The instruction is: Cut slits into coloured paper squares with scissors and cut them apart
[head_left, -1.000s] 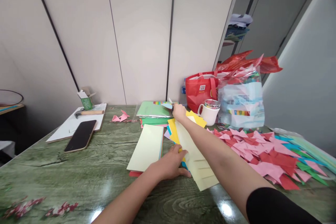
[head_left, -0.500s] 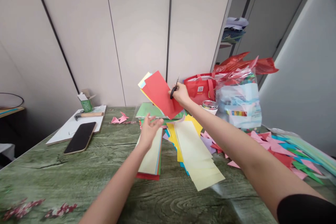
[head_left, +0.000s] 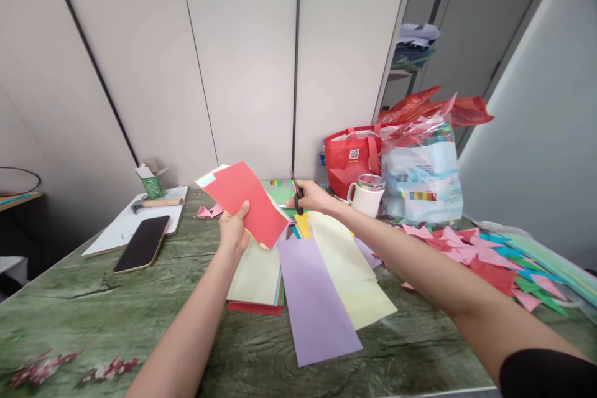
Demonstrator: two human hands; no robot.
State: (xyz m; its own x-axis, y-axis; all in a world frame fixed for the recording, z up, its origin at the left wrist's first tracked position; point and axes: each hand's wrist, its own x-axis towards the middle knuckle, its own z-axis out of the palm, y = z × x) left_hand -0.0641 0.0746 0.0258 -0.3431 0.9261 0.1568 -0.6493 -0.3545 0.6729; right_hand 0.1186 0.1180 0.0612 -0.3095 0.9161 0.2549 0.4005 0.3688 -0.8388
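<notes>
The left hand (head_left: 233, 231) pinched the red-topped sheets (head_left: 256, 208), long axis slanting down rightward, lower end near the right hand (head_left: 311, 196) (fingers clamped on scissors (head_left: 299, 204)).

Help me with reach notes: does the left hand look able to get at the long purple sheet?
Probably yes: the long purple sheet lies largely uncovered, close to the left hand, but that hand holds red-topped papers it would likely need to set down first.

Red-topped sheets (head_left: 249, 188), tilted, raised; scissors (head_left: 298, 196), blades upward
</notes>
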